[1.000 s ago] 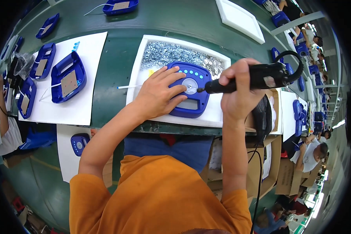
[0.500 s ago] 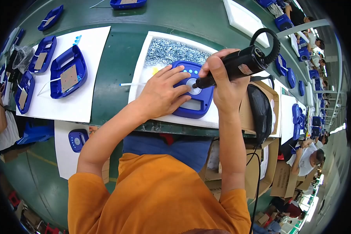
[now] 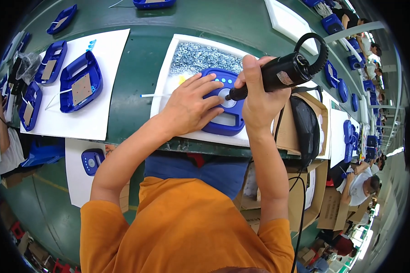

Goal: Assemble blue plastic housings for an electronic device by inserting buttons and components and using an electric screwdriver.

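Observation:
In front of me a blue plastic housing (image 3: 222, 129) with a handle opening, a row of light round buttons and a round grey dial lies in a white foam tray (image 3: 161, 82). Across its left side my left hand (image 3: 188, 105) rests flat, fingers spread. A black electric screwdriver (image 3: 284, 73) is wrapped in my right hand (image 3: 263, 102), tilted, its tip at the dial. Whether the tip touches the dial I cannot tell. Behind the housing, many small metal pieces (image 3: 200, 58) fill the tray's far part. A white strip (image 3: 155, 95) sticks out left from under my left hand.
Several open blue housings (image 3: 81, 102) with tan boards lie on white sheets to the left. On the right are a cardboard box (image 3: 289, 134) and a black mesh bag (image 3: 304, 127). A coiled cable (image 3: 321, 45) runs off the screwdriver. Other people sit at both sides.
The screwdriver and my right hand have shifted very slightly, with the thumb raised a little. My left hand stays on the housing, and the whole view has moved slightly.

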The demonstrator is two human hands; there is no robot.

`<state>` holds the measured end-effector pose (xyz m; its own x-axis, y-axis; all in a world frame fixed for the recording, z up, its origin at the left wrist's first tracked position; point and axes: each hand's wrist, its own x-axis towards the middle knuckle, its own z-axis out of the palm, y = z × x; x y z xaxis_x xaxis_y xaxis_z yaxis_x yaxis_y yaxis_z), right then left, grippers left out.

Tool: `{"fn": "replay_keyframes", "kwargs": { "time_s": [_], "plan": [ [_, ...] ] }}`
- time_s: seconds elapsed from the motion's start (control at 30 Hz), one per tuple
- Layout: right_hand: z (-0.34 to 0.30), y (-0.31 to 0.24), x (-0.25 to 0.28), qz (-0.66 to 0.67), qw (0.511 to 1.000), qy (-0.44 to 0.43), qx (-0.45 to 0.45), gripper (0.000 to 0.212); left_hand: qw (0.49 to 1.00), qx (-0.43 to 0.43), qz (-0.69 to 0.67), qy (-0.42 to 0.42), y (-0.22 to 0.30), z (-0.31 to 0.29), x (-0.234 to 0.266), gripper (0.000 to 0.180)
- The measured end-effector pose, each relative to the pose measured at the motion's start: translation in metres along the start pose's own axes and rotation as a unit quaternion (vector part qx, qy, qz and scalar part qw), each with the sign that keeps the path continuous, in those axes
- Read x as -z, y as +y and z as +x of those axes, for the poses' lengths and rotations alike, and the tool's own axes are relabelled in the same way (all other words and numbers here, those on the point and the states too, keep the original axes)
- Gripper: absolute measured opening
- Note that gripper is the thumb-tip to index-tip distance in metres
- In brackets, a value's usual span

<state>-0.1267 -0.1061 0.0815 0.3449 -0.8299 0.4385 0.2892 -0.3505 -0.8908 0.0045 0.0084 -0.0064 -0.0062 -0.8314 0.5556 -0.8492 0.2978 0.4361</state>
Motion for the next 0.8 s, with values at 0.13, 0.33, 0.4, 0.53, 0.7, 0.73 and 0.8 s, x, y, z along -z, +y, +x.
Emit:
{"fn": "replay_keyframes", "kwargs": {
  "time_s": [0.13, 0.33, 0.4, 0.53, 0.7, 0.73, 0.8],
  "plan": [
    [0.004, 0.004, 0.008, 0.008, 1.000, -0.027, -0.003, 0.027, 1.000, -0.009, 0.007, 0.001, 0.001, 0.004, 0.001, 0.023],
    [0.015, -0.018, 0.029, 0.097, 0.995, -0.021, 0.002, 0.024, 1.000, 0.013, 0.007, -0.013, 0.000, 0.002, 0.001, 0.019],
    [0.036, -0.027, 0.067, 0.089, 0.996, 0.013, 0.011, 0.026, 1.000, 0.009, 0.005, -0.015, 0.003, 0.005, 0.002, 0.019],
    [0.071, -0.026, 0.146, -0.019, 0.985, 0.057, -0.160, 0.022, 0.999, 0.017, 0.007, -0.027, 0.004, 0.004, 0.003, 0.018],
    [0.080, 0.025, 0.205, -0.320, 0.910, -0.023, -0.261, 0.035, 1.000, 0.012, 0.016, -0.020, 0.004, 0.001, 0.005, 0.019],
    [0.080, 0.042, 0.217, -0.383, 0.883, -0.039, -0.268, 0.040, 1.000, 0.007, 0.017, -0.022, 0.004, 0.002, 0.004, 0.019],
    [0.073, 0.082, 0.252, -0.585, 0.798, -0.060, -0.133, 0.053, 0.999, 0.002, -0.008, -0.031, 0.004, 0.008, 0.000, 0.020]
  ]
}}
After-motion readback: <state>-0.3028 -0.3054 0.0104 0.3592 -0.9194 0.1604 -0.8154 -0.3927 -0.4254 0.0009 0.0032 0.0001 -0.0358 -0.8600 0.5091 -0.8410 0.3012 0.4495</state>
